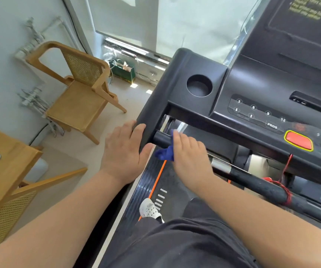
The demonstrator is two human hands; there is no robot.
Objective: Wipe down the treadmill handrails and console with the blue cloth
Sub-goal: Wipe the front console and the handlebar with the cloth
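Note:
The black treadmill console [252,88] fills the upper right, with number buttons and a red stop button [298,141]. A black crossbar handrail [256,182] runs below it from centre to lower right. My right hand [189,157] is wrapped over the bar's left end, holding the blue cloth [165,152] against it; only a bunched corner of cloth shows. My left hand [125,149] grips the end of the left side handrail [153,113], thumb underneath.
A wooden cane-backed chair [78,89] stands on the floor to the left. A wooden table edge [5,167] and a second chair back sit lower left. A cup holder [199,85] is set in the console. My white shoe [150,209] stands on the belt. A red safety cord [285,182] hangs from the console.

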